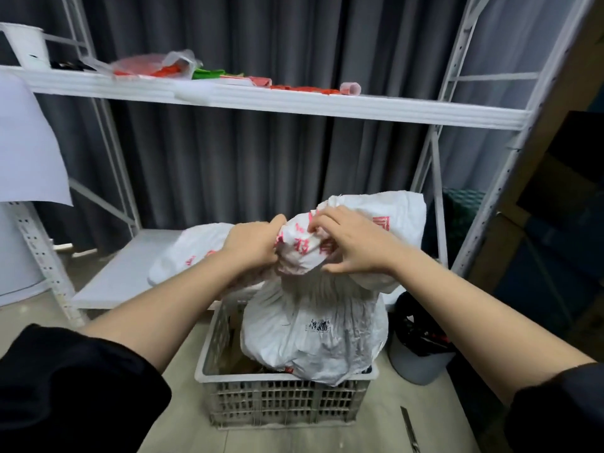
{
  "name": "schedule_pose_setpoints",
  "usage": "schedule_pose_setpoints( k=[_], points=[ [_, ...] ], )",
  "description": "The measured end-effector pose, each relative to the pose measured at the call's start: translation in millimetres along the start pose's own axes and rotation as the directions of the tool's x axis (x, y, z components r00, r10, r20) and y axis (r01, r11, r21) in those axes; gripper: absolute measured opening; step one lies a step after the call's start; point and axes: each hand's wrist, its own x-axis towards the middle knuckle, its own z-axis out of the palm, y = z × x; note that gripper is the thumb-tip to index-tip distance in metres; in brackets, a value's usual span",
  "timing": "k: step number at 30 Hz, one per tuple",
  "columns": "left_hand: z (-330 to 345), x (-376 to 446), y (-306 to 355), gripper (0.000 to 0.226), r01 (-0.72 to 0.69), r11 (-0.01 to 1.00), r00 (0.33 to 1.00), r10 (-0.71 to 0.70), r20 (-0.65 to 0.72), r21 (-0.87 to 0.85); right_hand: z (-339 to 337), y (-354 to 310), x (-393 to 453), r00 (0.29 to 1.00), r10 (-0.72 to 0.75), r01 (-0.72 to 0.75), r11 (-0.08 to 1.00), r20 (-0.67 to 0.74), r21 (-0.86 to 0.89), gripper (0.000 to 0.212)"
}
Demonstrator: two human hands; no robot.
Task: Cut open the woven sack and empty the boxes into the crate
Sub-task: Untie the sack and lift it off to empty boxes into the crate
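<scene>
Both hands (253, 241) grip sack (313, 328) — over crate (284, 403).

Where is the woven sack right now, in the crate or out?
In: the woven sack stands inside the crate, both hands gripping its bunched top.

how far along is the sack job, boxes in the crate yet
Done: the sack stands in the crate, and a knife lies on the floor beside it. In hand: the left hand and right hand both grip the bunched top of the sack. Left: the sack still bulges full, so emptying seems unfinished; whether any boxes are out is unclear.
</scene>
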Motion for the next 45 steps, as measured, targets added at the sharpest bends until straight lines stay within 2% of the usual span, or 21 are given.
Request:
schedule_pose_setpoints(
  k=[2, 4, 5, 6, 8, 10, 11, 13, 16, 20, 23, 29, 34, 38, 45],
  points=[
    [11.1, 2.8, -3.1, 0.04, -0.081, 0.976, 0.978, 0.117, -0.17, 0.202, -14.5, 6.4, -3.6, 1.0, 0.015, -0.014, 0.995, 0.013, -0.095, 0.076],
    [15.9, 2.4, -2.2, 0.052, -0.131, 0.911, 0.944, 0.235, -0.232, 0.39, -29.5, 17.3, -6.8, 0.984, 0.173, -0.159, 0.949, 0.028, -0.271, 0.1],
    [18.3, 1.5, -3.0, 0.059, -0.151, 0.885, 0.92, 0.289, -0.266, 0.44, -34.7, 24.9, -9.6, 0.947, 0.306, -0.263, 0.914, 0.099, -0.309, 0.111],
    [22.8, 2.1, -5.0, 0.064, -0.162, 0.871, 0.905, 0.318, -0.283, 0.463, -33.3, 36.2, -14.2, 0.876, 0.437, -0.369, 0.879, 0.202, -0.303, 0.12],
    [27.2, 0.8, -10.8, 0.069, -0.149, 0.872, 0.902, 0.313, -0.297, 0.466, -22.5, 55.4, -28.0, 0.736, 0.563, -0.533, 0.824, 0.377, -0.19, 0.128],
    [22.0, -2.6, -15.9, 0.066, -0.114, 0.894, 0.902, 0.277, -0.332, 0.434, -9.6, 63.1, -39.7, 0.704, 0.565, -0.66, 0.744, 0.431, 0.102, 0.12],
    [16.3, -4.3, -16.9, 0.064, -0.099, 0.907, 0.897, 0.26, -0.358, 0.41, -4.0, 58.6, -41.6, 0.7, 0.584, -0.701, 0.674, 0.411, 0.234, 0.102],
    [2.4, -6.3, -18.2, 0.053, -0.06, 0.936, 0.881, 0.213, -0.422, 0.348, 5.3, 43.3, -38.3, 0.671, 0.676, -0.742, 0.603, 0.304, 0.294, 0.061],
    [-19.1, -11.7, -24.8, 0.031, 0.039, 0.956, 0.833, 0.129, -0.538, 0.29, 7.3, 15.9, -22.8, 0.693, 0.702, -0.716, 0.644, 0.163, 0.268, 0.041],
    [-47.2, -25.7, -43.2, 0.022, 0.087, 0.958, 0.76, 0.113, -0.64, 0.273, -6.3, -10.1, -6.1, 0.696, 0.713, -0.679, 0.614, 0.087, 0.402, 0.036],
    [-71.1, -35.6, -53.0, 0.018, 0.118, 0.951, 0.7, 0.125, -0.703, 0.286, -23.3, -23.2, 3.9, 0.703, 0.71, -0.649, 0.621, 0.035, 0.439, 0.037],
    [-106.8, -50.3, -63.2, 0.018, 0.123, 0.94, 0.623, 0.177, -0.762, 0.319, -57.0, -40.9, 9.0, 0.712, 0.701, -0.592, 0.634, -0.046, 0.497, 0.037],
    [-127.2, -66.2, -66.0, 0.021, 0.094, 0.952, 0.557, 0.192, -0.808, 0.29, -85.0, -55.2, 6.9, 0.719, 0.685, -0.563, 0.674, -0.119, 0.478, 0.037],
    [-142.3, -74.2, -63.6, 0.03, 0.078, 0.97, 0.526, 0.157, -0.836, 0.232, -107.2, -60.7, 5.7, 0.722, 0.663, -0.543, 0.72, -0.197, 0.432, 0.038],
    [-159.1, -79.5, -54.8, 0.025, 0.139, 0.959, 0.475, 0.154, -0.867, 0.247, -125.6, -65.3, -1.9, 0.728, 0.631, -0.498, 0.755, -0.268, 0.426, 0.038]
  ],
)
